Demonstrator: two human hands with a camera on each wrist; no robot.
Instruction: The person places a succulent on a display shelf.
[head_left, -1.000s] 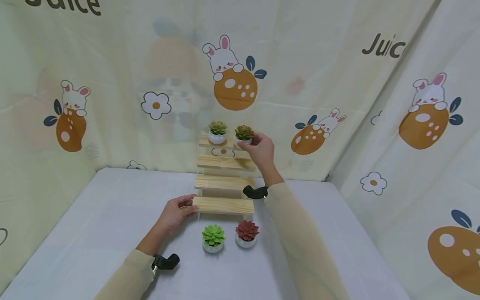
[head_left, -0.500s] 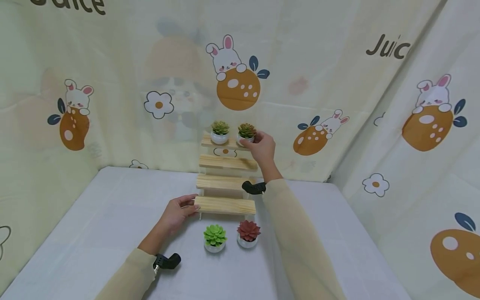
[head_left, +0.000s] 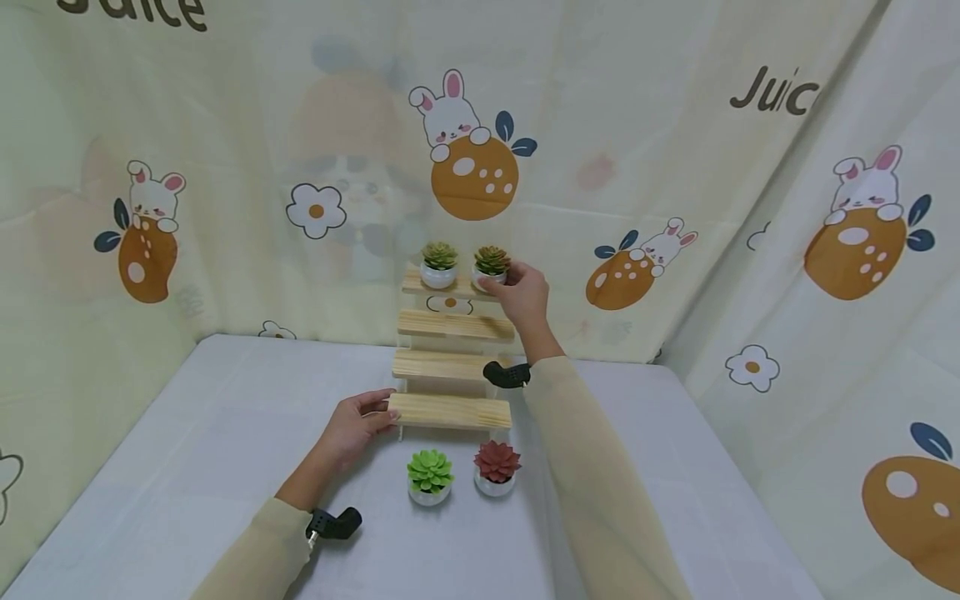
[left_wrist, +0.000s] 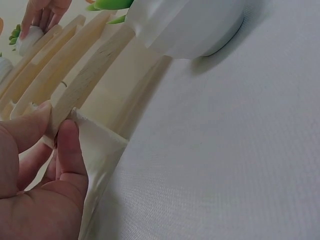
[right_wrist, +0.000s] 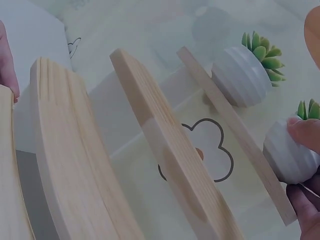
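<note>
A stepped wooden shelf stand (head_left: 450, 410) rises in tiers at the back of the table. My left hand (head_left: 352, 429) pinches the left end of its lowest board, thumb and finger on either side in the left wrist view. Up at the top board, my right hand (head_left: 525, 296) grips the white pot of a succulent (head_left: 491, 263) with brownish-green leaves, at the board's right end. Another green succulent (head_left: 438, 265) sits to its left on that board. In front of the stand, a bright green succulent (head_left: 430, 477) and a dark red succulent (head_left: 497, 467) stand on the table.
The table (head_left: 225, 467) wears a white cloth. Close behind the stand hangs a patterned curtain (head_left: 360, 100), with another curtain panel (head_left: 810, 350) along the right side. Black wrist devices sit at both cuffs, the right device (head_left: 507, 375) overlapping the stand's boards.
Both hands keep their places on the stand and the pot. The head view has shifted slightly; the succulents look unmoved.
</note>
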